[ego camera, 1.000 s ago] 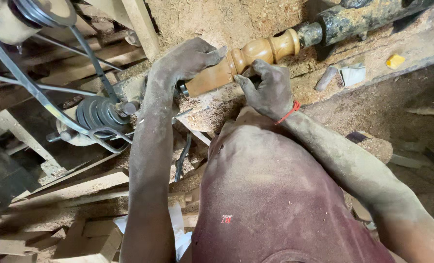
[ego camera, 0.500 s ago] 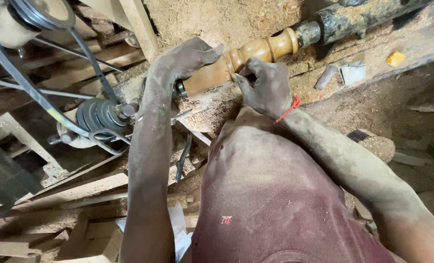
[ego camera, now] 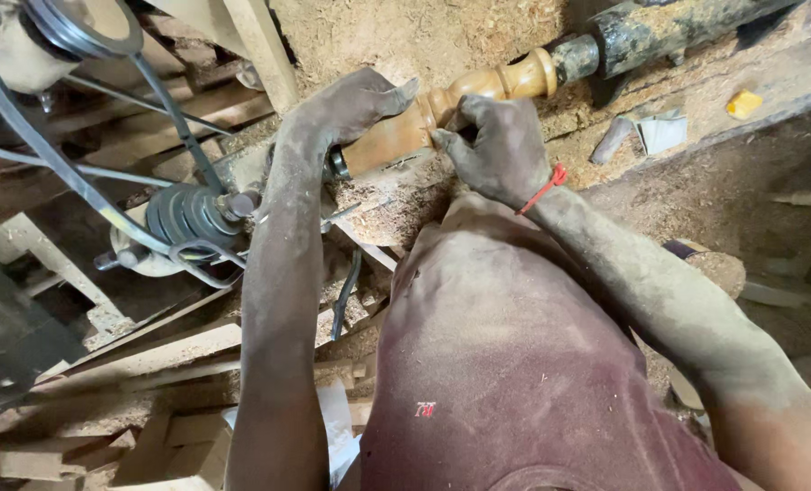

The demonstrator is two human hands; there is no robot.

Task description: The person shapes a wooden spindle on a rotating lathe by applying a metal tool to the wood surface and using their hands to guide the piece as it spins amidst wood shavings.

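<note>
Grey stepped metal pulley [ego camera: 192, 218] with black drive belts [ego camera: 24, 127] sits left. Turned light-brown wooden spindle [ego camera: 460, 100] is mounted far centre, running right into the dark metal tailstock [ego camera: 642, 32]. Left hand [ego camera: 346, 114] lies curled over the spindle's left end. Right hand [ego camera: 501, 150], red thread [ego camera: 544, 189] at the wrist, presses pinched fingers against its middle; any tool is hidden. Small yellow block [ego camera: 744, 104] far right.

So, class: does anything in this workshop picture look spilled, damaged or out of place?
Sawdust lies heaped around the lathe. Both hands, left and right, rest bare on the spindle, close to the belt and pulley.
</note>
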